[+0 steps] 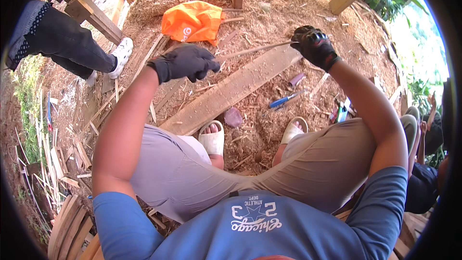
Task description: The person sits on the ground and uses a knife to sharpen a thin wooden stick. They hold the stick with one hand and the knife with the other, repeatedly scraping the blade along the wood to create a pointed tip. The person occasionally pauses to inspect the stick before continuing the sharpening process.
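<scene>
Seated low over ground covered in wood shavings, both hands gloved in black. Left hand (185, 61) closed into a fist near one end of a thin wooden strip (255, 49); hard to tell whether only the strip sits inside that fist or also a small tool, because the glove hides it. Right hand (315, 45) closed around the other end of the strip, up and to the right. Strip held in the air between the two fists, running slightly upward to the right, just above a long plank (231, 91) lying diagonally on the ground.

Possible trouble from here, as a judgement only: a strip this thin probably bends easily, so too much pull or twist between the fists may snap it or split it along the grain. If a blade is hidden in the left fist, a slip along the strip could send it toward the right hand or toward the knees below. Feet in open white sandals (212, 139) close under the work, so a dropped piece or sharp splinter may land on bare toes. A blue-handled tool (284, 100) lying in the shavings near the right foot, easy to step on. Another person's leg and white shoe (121, 54) nearby at the left, an orange bag (192, 21) further back.
</scene>
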`<action>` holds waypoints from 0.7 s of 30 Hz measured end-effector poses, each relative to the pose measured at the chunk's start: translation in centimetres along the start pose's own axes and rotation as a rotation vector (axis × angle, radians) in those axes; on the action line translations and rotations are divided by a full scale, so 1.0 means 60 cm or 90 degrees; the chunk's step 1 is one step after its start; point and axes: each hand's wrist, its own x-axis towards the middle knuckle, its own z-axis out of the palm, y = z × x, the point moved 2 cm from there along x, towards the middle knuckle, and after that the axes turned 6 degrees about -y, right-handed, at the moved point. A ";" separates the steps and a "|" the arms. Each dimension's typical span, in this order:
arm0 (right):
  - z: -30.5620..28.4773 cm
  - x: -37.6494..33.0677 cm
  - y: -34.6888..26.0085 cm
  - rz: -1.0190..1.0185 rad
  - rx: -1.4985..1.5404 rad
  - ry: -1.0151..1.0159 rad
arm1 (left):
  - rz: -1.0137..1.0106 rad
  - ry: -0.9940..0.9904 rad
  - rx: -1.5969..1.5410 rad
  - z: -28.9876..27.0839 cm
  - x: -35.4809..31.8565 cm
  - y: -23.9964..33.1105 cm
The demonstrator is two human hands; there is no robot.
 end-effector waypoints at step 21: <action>0.087 -0.169 0.041 0.291 0.156 -0.487 | 0.027 0.045 0.481 0.017 0.093 -0.035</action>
